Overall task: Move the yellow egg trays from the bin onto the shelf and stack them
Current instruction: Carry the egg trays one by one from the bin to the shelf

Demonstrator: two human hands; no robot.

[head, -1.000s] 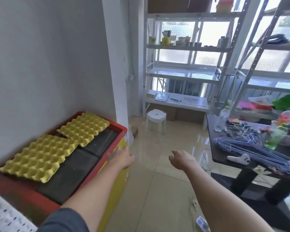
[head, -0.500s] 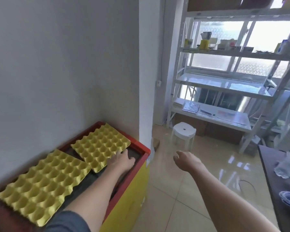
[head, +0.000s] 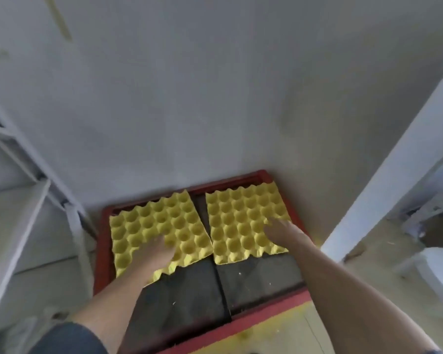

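Two yellow egg trays lie side by side on the dark top of a red-rimmed bin (head: 100,241) against the grey wall. My left hand (head: 155,254) rests flat on the near part of the left tray (head: 154,221), fingers spread over its cups. My right hand (head: 283,232) lies on the near right part of the right tray (head: 243,221). The picture is blurred, so I cannot tell whether either hand grips its tray. The bin's front is yellow.
A white metal shelf unit (head: 18,200) stands at the left beside the bin. A white wall corner (head: 394,175) rises at the right, with a white stool (head: 435,274) on the tiled floor beyond it. Black panels (head: 189,297) cover the bin's near half.
The view has swung left and down onto the bin. Both hands moved forward from the air in front of the bin onto the two trays.
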